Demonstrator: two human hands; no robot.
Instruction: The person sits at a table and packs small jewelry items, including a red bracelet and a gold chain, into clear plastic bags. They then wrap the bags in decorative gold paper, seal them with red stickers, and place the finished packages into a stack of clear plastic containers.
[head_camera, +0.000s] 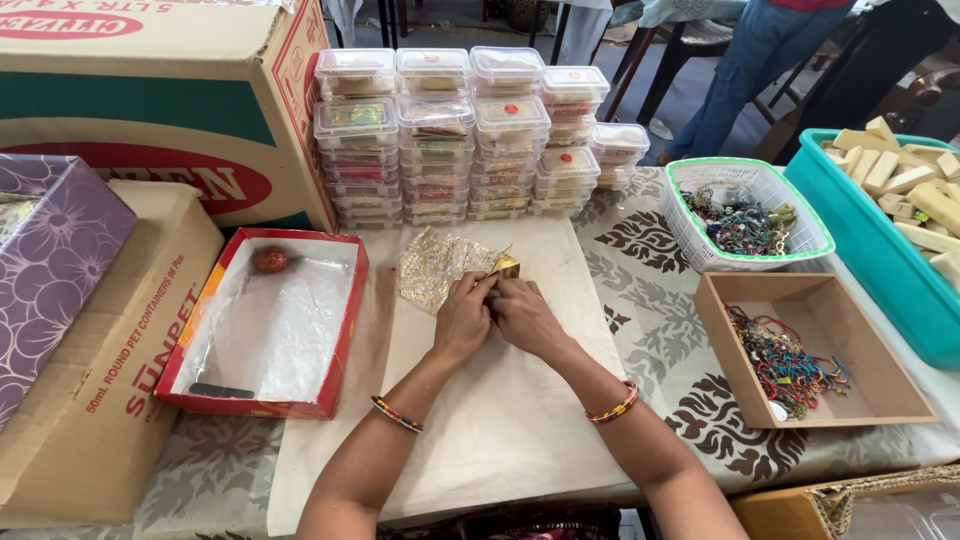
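At centre of cream cloth (500, 420), left hand (462, 318) and right hand (523, 315) pinch closed on small gold piece (505, 265), beside crinkled foil sheet (437, 265). Foil looks light, thin, easily torn; best gripped by edges, gently. Stacked clear boxes (470, 135) behind.

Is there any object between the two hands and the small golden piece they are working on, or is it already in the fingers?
Nothing visible stands between them. The left hand and right hand meet on the golden piece, fingertips touching it. The shiny foil sheet lies just beyond them on the cream cloth, not blocking.
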